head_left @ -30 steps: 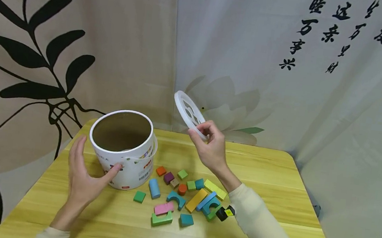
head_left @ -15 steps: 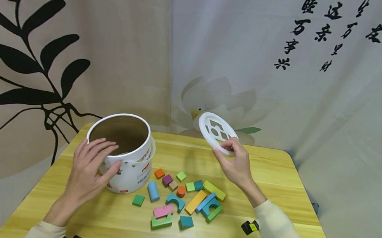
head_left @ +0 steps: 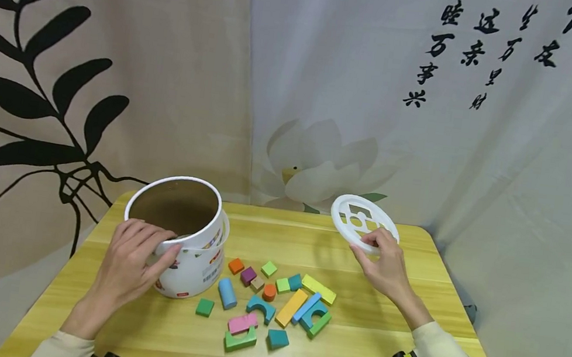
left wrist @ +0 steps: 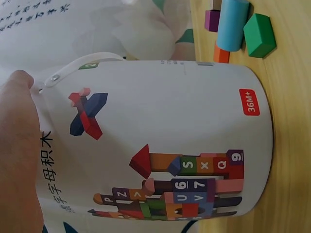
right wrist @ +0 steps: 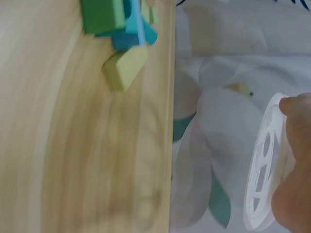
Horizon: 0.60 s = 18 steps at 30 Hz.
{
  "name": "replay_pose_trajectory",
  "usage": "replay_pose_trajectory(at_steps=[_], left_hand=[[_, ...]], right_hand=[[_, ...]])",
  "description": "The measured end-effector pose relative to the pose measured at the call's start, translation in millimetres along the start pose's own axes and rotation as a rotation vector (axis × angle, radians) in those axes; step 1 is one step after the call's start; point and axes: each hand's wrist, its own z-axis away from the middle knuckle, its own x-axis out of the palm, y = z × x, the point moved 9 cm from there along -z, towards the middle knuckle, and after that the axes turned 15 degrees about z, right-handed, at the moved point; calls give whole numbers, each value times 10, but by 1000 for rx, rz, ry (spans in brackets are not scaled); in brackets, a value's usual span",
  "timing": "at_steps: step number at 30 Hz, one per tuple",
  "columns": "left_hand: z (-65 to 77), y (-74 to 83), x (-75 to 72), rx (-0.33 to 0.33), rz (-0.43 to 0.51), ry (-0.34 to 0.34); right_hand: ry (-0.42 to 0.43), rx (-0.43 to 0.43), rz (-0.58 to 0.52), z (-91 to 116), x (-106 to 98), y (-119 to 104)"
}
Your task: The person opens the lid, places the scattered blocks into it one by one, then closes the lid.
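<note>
A white bucket [head_left: 192,278] with printed block pictures stands uncovered at the table's left; its printed wall fills the left wrist view. My left hand [head_left: 129,261] grips the near rim, fingers over the edge and thumb on the outer wall. Held up at the right is a round white lid [head_left: 338,215] with cut-outs, pinched at its near edge by my right hand [head_left: 388,271]. In the right wrist view this lid [right wrist: 254,216] appears nearly edge-on beside the thumb. Between the hands lie loose toy blocks, among them a blue cylinder [head_left: 227,294] and a green block [head_left: 205,307].
More blocks are spread over the middle of the wooden table [head_left: 350,356], including a pink one [head_left: 243,322], a yellow bar [head_left: 318,290] and a teal block [head_left: 277,339]. Behind the table's far edge hangs a printed curtain [head_left: 338,90].
My right hand has carried the lid rightward and lower, tilting it flatter. My left hand has moved from the bucket's side up onto its rim. The blocks lie as before.
</note>
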Motion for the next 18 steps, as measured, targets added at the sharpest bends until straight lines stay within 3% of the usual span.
replay_pose_trajectory(at_steps=[9,18], left_hand=[[-20,-34,21,42,-10,-7],[-24,-28,18,82,-22,41]], right_hand=[[-66,51,106,279,-90,530],[-102,148,202,515,-77,1068]])
